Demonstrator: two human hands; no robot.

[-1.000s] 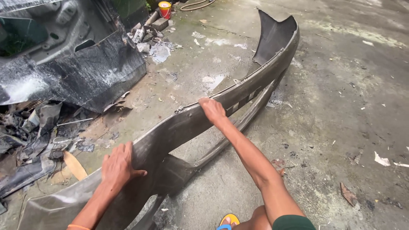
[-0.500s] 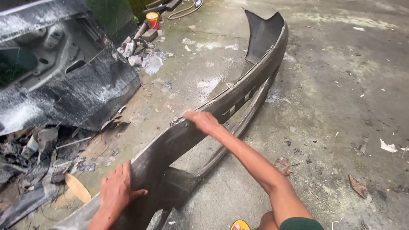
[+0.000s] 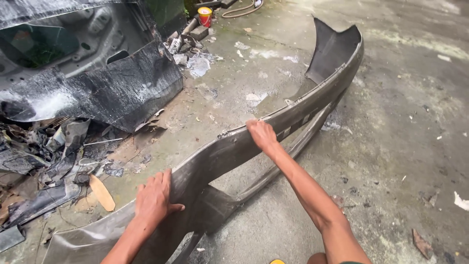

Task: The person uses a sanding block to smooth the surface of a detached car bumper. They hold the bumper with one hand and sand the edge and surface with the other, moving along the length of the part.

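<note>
Grey car bumper [image 3: 312, 105] is gripped along its top edge by right hand [image 3: 262, 136]; left hand [image 3: 155, 196] is laid flat on it, grip open.

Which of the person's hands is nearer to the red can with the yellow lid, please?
Right. The right hand grips the grey car bumper midway along, closer to the red can at the top. The left hand presses the bumper's near end, farther away.

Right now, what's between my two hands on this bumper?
Only the bumper's own grey upper edge runs between left hand and right hand; head view shows nothing else.
</note>
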